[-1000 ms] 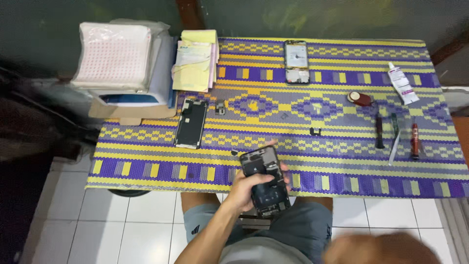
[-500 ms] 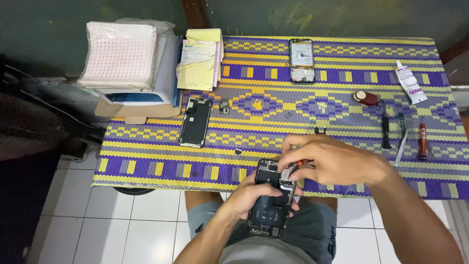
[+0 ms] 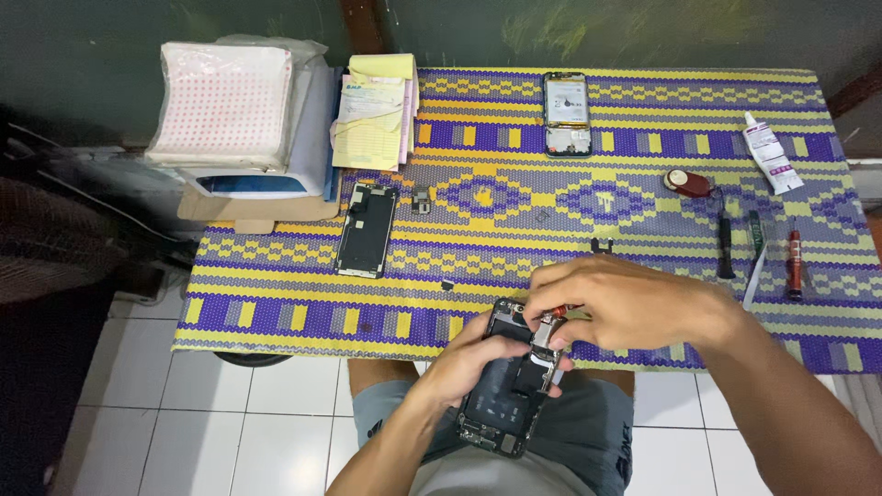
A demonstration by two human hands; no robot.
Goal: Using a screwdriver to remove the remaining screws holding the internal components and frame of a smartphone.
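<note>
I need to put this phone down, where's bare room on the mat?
Free: the mat below the black screen panel, and the middle stretch between that panel and the opened phone body. Crowded: the right end, by the screwdrivers and glue tube.

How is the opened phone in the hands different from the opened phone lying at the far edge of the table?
The held phone is gripped by the left hand over the lap, tilted, while the right hand works at its top end. The far phone lies flat and untouched on the patterned mat. The held phone's inside looks dark; the far one shows a yellowish panel. Both are open.
</note>
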